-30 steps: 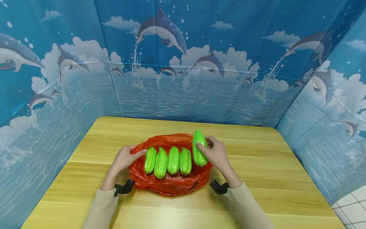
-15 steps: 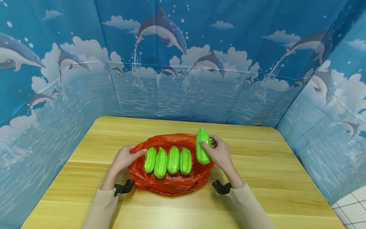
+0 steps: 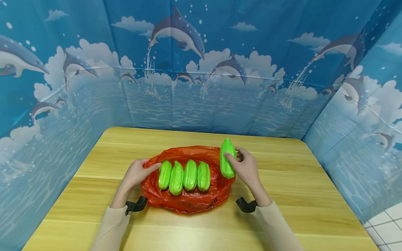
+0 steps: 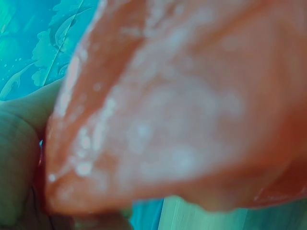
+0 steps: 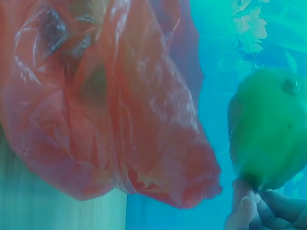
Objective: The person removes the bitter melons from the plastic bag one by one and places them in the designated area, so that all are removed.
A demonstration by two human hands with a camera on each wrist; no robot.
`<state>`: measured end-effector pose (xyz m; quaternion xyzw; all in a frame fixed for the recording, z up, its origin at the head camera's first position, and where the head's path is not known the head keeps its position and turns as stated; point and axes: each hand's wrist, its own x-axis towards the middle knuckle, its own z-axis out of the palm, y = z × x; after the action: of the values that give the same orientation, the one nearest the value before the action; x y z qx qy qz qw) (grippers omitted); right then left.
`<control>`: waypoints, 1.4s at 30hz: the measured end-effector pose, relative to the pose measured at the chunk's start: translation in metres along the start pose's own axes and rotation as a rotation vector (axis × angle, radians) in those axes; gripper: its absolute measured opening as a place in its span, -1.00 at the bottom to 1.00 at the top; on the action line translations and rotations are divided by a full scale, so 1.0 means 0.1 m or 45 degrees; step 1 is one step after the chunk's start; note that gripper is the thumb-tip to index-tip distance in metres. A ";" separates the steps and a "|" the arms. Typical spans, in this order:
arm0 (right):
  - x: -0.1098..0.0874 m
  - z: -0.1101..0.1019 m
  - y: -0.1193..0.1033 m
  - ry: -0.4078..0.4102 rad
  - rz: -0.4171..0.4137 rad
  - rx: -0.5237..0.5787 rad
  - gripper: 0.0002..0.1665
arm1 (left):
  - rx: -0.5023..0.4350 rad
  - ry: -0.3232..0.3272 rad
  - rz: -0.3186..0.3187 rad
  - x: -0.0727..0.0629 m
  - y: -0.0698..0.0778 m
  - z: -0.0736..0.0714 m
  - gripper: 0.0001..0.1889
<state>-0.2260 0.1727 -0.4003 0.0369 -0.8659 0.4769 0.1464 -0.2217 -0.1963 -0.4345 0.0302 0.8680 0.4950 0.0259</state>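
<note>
A red plastic bag [image 3: 196, 204] lies spread open on the table, with several glossy light-green, cucumber-shaped vegetables [image 3: 190, 176] side by side in it. My left hand [image 3: 137, 173] grips the bag's left rim, thumb inside and fingers outside; in the left wrist view the red film [image 4: 168, 120] fills most of the picture. Above the bag's right rim, my right hand [image 3: 248, 169] holds another green vegetable [image 3: 226, 162] upright, pointed tip away from me. The right wrist view shows its rounded end [image 5: 268, 129] over the fingers, beside the bag's outer wall [image 5: 144, 120].
The wooden table [image 3: 282, 188] extends on both sides of the bag. A blue dolphin-print curtain [image 3: 201, 104] hangs along its back and sides. Black wrist mounts [image 3: 136, 205] sit at both sleeves, and white floor tiles [image 3: 387, 233] show at the lower right.
My right hand has moved right and slightly away from me with the green vegetable, from over the bag to its right rim. The left hand and the vegetables in the bag stay put.
</note>
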 end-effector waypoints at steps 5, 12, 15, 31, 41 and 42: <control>0.01 -0.03 0.03 0.029 0.002 -0.008 -0.37 | 0.006 0.004 -0.002 0.00 0.00 -0.01 -0.51; 0.02 -0.07 0.08 0.075 0.010 0.005 -0.40 | 0.011 0.007 -0.008 0.01 0.00 -0.01 -0.51; 0.01 -0.08 0.09 0.086 0.014 0.007 -0.41 | 0.017 0.007 -0.007 0.00 0.00 -0.01 -0.51; 0.01 -0.21 0.20 0.162 0.038 0.007 -0.40 | 0.009 0.004 -0.013 0.00 0.00 -0.01 -0.51; 0.04 -0.29 0.28 0.142 0.078 -0.031 -0.39 | -0.012 -0.010 -0.022 0.00 0.01 -0.02 -0.49; 0.04 -0.29 0.29 0.137 0.083 -0.036 -0.38 | -0.012 -0.010 -0.020 0.00 0.00 -0.02 -0.49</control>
<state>-0.2294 0.2130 -0.4080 -0.0193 -0.8641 0.4705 0.1777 -0.2218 -0.1977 -0.4331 0.0251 0.8658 0.4987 0.0333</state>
